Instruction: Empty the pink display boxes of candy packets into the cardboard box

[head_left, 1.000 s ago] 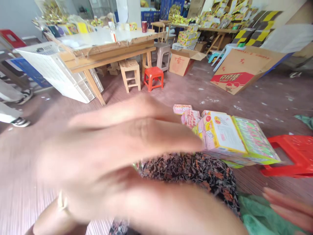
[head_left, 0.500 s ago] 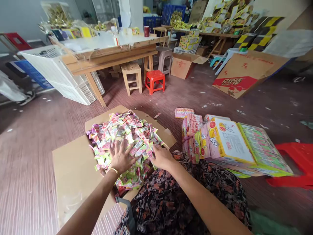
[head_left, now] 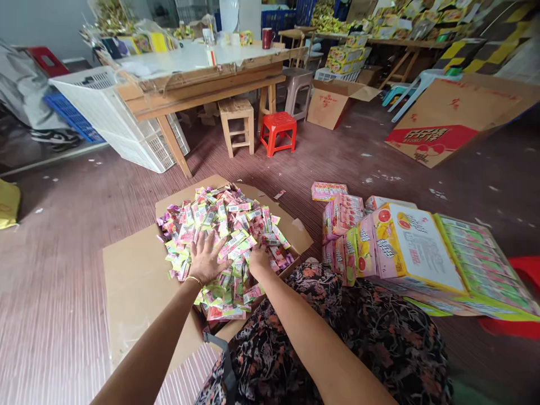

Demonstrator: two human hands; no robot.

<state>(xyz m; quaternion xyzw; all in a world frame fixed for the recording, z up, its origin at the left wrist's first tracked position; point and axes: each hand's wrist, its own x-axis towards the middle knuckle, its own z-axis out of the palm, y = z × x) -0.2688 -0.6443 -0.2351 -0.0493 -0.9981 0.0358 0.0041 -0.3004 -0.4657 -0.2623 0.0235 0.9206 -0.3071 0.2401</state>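
Observation:
An opened cardboard box [head_left: 130, 281] in front of my knees is heaped with small pink and green candy packets [head_left: 228, 216]. My left hand [head_left: 206, 260] lies on top of the heap with its fingers spread, pressing on the packets without gripping any. Farther right, my right hand [head_left: 259, 260] dips into the heap. Its fingers point down and are mostly hidden, so whether they hold a packet does not show. A few purple packets lie at the heap's left edge.
To my right stand stacked candy display boxes [head_left: 426, 247], with a red stool [head_left: 527, 270] beyond them. Ahead are a work table [head_left: 198, 84], a wooden stool [head_left: 237, 121], a small red stool [head_left: 278, 132] and cardboard cartons [head_left: 447, 124]. Someone's shoe [head_left: 54, 138] shows at far left.
My right hand has moved left and dug deeper among the packets from the heap's right edge. My left hand stays spread on top. The whole view has shifted slightly.

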